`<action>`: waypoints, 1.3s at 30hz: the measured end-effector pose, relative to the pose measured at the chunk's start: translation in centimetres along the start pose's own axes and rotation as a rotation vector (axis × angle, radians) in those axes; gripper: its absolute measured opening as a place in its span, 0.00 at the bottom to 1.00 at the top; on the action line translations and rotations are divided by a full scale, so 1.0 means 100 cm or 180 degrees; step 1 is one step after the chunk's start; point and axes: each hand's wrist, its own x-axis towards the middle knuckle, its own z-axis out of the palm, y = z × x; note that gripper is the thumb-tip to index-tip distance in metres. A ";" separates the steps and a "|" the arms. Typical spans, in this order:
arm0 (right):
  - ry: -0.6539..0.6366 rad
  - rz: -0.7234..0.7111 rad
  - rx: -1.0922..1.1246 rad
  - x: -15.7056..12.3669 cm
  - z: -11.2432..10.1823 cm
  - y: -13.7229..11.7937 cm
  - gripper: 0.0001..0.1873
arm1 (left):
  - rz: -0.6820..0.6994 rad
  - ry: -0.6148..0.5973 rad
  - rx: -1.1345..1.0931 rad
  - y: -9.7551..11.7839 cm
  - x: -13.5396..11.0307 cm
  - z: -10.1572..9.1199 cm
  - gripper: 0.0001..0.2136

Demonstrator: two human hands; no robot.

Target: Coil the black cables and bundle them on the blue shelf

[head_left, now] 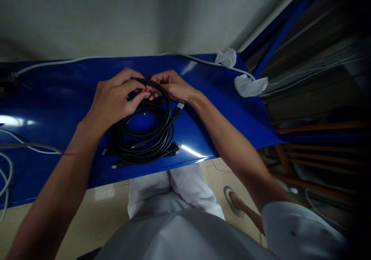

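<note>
Several black cables with USB plugs lie coiled in a pile (142, 157) near the front edge of the blue table. At the far side of the pile, my left hand (118, 93) and my right hand (171, 86) meet over the top coil of black USB cable (167, 101). The fingers of both hands close round its upper part, with the fingertips almost touching. What exactly is pinched between them is partly hidden. A USB plug (177, 111) sticks out to the right, below my right wrist. More plugs point out along the pile's front and left.
The blue table (58, 86) stands against a grey wall. A white cable (87, 59) runs along its back edge. Crumpled white tissues (251, 86) sit at the right end, other white cables (8, 171) at the left. A wooden slatted seat (321, 155) is on the right.
</note>
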 end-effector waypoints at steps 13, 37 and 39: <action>0.0120 0.0018 0.0395 -0.001 0.002 -0.003 0.10 | -0.0174 -0.0151 -0.0046 -0.001 0.000 0.001 0.16; -0.0156 -0.0203 0.0253 0.000 -0.006 0.004 0.07 | 0.0293 0.0168 0.0191 -0.005 0.001 0.001 0.14; -0.0157 -0.0198 0.0195 0.000 -0.006 0.004 0.07 | 0.0265 0.0149 0.0187 -0.004 0.001 0.001 0.13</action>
